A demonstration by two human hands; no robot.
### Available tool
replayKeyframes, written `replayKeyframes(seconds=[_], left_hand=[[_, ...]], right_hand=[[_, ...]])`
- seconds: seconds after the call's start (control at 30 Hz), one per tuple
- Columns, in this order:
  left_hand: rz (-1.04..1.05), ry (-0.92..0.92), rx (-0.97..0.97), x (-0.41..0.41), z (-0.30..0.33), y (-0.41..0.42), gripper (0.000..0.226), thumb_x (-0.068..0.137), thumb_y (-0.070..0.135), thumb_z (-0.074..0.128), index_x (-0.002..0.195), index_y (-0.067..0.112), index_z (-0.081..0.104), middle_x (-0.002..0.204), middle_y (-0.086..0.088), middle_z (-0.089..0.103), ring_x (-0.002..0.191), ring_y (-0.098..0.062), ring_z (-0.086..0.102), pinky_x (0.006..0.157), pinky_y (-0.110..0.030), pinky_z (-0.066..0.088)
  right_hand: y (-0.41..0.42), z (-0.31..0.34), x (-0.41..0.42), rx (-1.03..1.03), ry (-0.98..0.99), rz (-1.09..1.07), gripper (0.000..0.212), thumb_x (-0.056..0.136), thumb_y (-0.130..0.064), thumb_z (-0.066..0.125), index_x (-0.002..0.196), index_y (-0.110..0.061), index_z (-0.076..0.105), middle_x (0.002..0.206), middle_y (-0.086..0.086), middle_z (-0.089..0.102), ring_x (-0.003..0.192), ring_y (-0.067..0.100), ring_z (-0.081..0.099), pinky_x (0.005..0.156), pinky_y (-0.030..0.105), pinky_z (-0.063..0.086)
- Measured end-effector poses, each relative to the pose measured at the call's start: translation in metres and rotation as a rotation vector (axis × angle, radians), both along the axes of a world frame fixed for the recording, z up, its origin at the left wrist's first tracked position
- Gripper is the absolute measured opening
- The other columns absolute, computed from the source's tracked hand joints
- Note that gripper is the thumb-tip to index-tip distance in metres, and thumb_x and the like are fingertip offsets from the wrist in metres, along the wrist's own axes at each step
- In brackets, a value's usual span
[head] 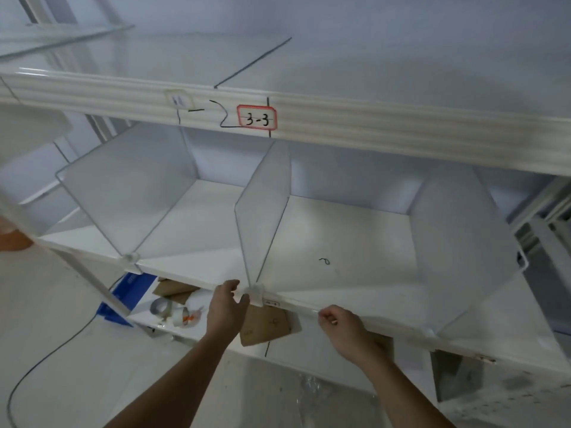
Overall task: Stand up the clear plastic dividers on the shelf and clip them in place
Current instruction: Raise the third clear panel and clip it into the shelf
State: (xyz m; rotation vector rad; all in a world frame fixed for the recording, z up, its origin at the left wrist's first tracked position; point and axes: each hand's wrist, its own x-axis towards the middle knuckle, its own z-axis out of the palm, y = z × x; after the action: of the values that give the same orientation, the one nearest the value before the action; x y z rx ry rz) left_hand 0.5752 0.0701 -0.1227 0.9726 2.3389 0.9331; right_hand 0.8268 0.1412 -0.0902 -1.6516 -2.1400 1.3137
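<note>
Three clear plastic dividers stand upright on the white middle shelf (340, 242): a left divider (123, 193), a middle divider (265, 211) and a right divider (463, 242). Each ends in a clear clip at the shelf's front rail (296, 302). My left hand (227, 307) pinches the rail just left of the middle divider's clip (255, 292), thumb and fingers touching it. My right hand (340, 325) grips the front rail further right, fingers curled over its edge.
Above is a white shelf edge (370, 128) with a red-framed label reading 3-3 (257, 118). Below lie tape rolls (168, 310), cardboard pieces (265, 325) and a blue box (129, 291). A black cable (46, 353) runs over the floor at left.
</note>
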Motion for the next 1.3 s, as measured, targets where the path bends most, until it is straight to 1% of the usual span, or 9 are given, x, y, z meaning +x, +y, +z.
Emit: replayKeyframes(seconds=[0.17, 0.23, 0.3, 0.37, 0.47, 0.57, 0.67, 1.1, 1.3], left_hand=[[-0.303, 0.119, -0.040, -0.043, -0.008, 0.017, 0.049, 0.096, 0.037, 0.060, 0.141, 0.017, 0.056, 0.141, -0.002, 0.060, 0.126, -0.021, 0.057, 0.105, -0.033, 0.045], [-0.447, 0.209, 0.004, -0.052, -0.009, 0.021, 0.038, 0.098, 0.037, 0.055, 0.132, 0.020, 0.063, 0.133, 0.001, 0.065, 0.121, -0.021, 0.061, 0.096, -0.026, 0.047], [-0.586, 0.266, 0.040, -0.057, -0.008, 0.024, 0.028, 0.099, 0.034, 0.053, 0.119, 0.022, 0.067, 0.117, 0.003, 0.069, 0.108, -0.019, 0.066, 0.080, -0.020, 0.043], [-0.655, 0.300, 0.043, -0.058, -0.009, 0.027, 0.028, 0.100, 0.031, 0.051, 0.119, 0.018, 0.066, 0.116, 0.001, 0.068, 0.107, -0.018, 0.066, 0.082, -0.020, 0.045], [-0.730, 0.378, -0.037, -0.061, -0.016, 0.030, 0.028, 0.090, 0.038, 0.067, 0.109, 0.018, 0.068, 0.102, 0.004, 0.073, 0.093, -0.011, 0.071, 0.077, -0.018, 0.052], [-0.810, 0.459, -0.062, -0.064, -0.029, 0.036, 0.036, 0.076, 0.036, 0.081, 0.106, 0.018, 0.072, 0.099, 0.005, 0.076, 0.090, -0.009, 0.072, 0.077, -0.018, 0.055], [-0.843, 0.512, -0.032, -0.066, -0.033, 0.040, 0.040, 0.082, 0.039, 0.071, 0.119, 0.022, 0.069, 0.116, 0.008, 0.071, 0.107, -0.010, 0.066, 0.089, -0.021, 0.051], [-0.862, 0.487, -0.034, -0.074, -0.042, 0.044, 0.046, 0.065, 0.051, 0.085, 0.103, 0.031, 0.069, 0.086, 0.014, 0.066, 0.066, -0.005, 0.065, 0.047, -0.018, 0.048], [-0.849, 0.537, -0.087, -0.072, -0.033, 0.041, 0.049, 0.083, 0.058, 0.066, 0.125, 0.033, 0.061, 0.110, 0.012, 0.064, 0.086, -0.008, 0.067, 0.060, -0.022, 0.046]], right_hand=[[-0.002, 0.006, -0.096, -0.023, 0.011, -0.077, 0.035, 0.102, -0.026, 0.055, 0.132, -0.009, 0.064, 0.129, 0.010, 0.068, 0.121, 0.024, 0.062, 0.093, 0.025, 0.043], [-0.004, 0.006, -0.127, -0.022, 0.021, -0.095, 0.032, 0.102, -0.029, 0.055, 0.125, -0.010, 0.066, 0.121, 0.012, 0.069, 0.122, 0.028, 0.063, 0.092, 0.029, 0.044], [-0.007, 0.009, -0.155, -0.039, 0.045, -0.123, 0.053, 0.101, -0.039, 0.056, 0.146, -0.011, 0.052, 0.144, 0.012, 0.060, 0.134, 0.028, 0.056, 0.105, 0.033, 0.044], [-0.008, 0.016, -0.180, -0.037, 0.059, -0.160, 0.070, 0.096, -0.052, 0.057, 0.154, -0.017, 0.040, 0.153, 0.011, 0.052, 0.137, 0.028, 0.053, 0.112, 0.038, 0.045], [0.000, 0.017, -0.210, -0.001, 0.026, -0.197, 0.053, 0.093, -0.051, 0.056, 0.133, -0.016, 0.056, 0.129, 0.011, 0.069, 0.113, 0.027, 0.068, 0.100, 0.044, 0.056], [0.009, 0.020, -0.223, 0.011, -0.029, -0.264, 0.043, 0.097, -0.041, 0.052, 0.124, -0.009, 0.061, 0.125, 0.014, 0.070, 0.112, 0.032, 0.067, 0.100, 0.042, 0.054], [0.011, 0.013, -0.227, 0.051, -0.144, -0.269, 0.038, 0.102, -0.032, 0.044, 0.122, -0.006, 0.062, 0.123, 0.018, 0.070, 0.112, 0.035, 0.066, 0.098, 0.041, 0.053], [0.019, -0.008, -0.224, -0.017, -0.062, -0.304, 0.029, 0.104, -0.022, 0.045, 0.117, -0.004, 0.063, 0.116, 0.016, 0.070, 0.104, 0.028, 0.069, 0.094, 0.041, 0.057], [0.023, -0.013, -0.222, -0.001, -0.065, -0.278, 0.028, 0.104, -0.022, 0.046, 0.117, -0.004, 0.063, 0.114, 0.014, 0.070, 0.102, 0.027, 0.070, 0.092, 0.039, 0.059]])
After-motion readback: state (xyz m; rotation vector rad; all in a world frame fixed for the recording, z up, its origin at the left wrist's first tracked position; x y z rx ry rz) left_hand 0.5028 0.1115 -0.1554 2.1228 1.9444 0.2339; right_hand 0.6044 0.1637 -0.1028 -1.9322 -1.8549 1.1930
